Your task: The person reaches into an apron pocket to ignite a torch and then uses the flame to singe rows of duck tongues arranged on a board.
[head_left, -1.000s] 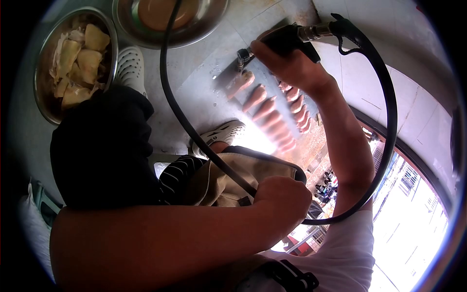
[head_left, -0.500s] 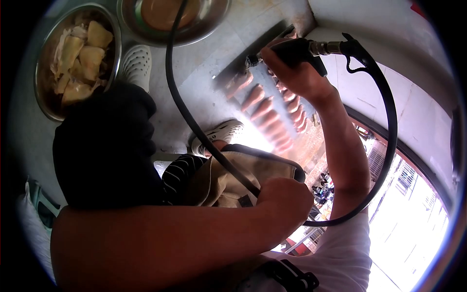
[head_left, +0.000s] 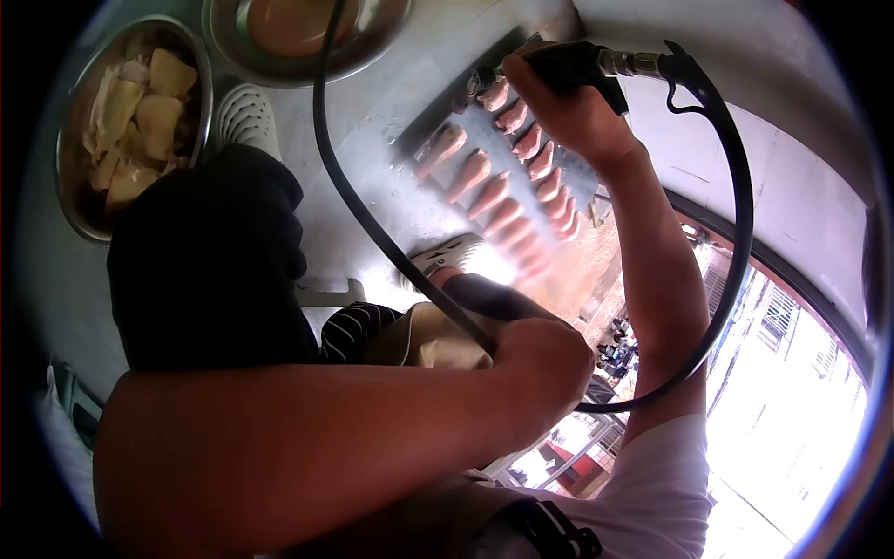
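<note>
My right hand, at the upper right, grips a black gun-like tool. A metal fitting joins it to a black hose, which loops down the right side. The hose crosses to my left hand, closed round it near the lower middle; its fingers are partly hidden. Below and left of the tool lies a metal tray with several raw drumsticks in rows. The tool's tip is over the tray's upper end. Pale haze blurs the lower drumsticks.
A metal bowl of pale meat pieces stands at the upper left. Beside it is another metal basin holding brownish liquid. My dark-clad knee and white shoes are nearby. A bright window opening is at the right.
The view has shifted, so the bowls appear further left. My right hand and the tool sit slightly higher, and more of the drumsticks show sharply. Both hands keep their hold.
</note>
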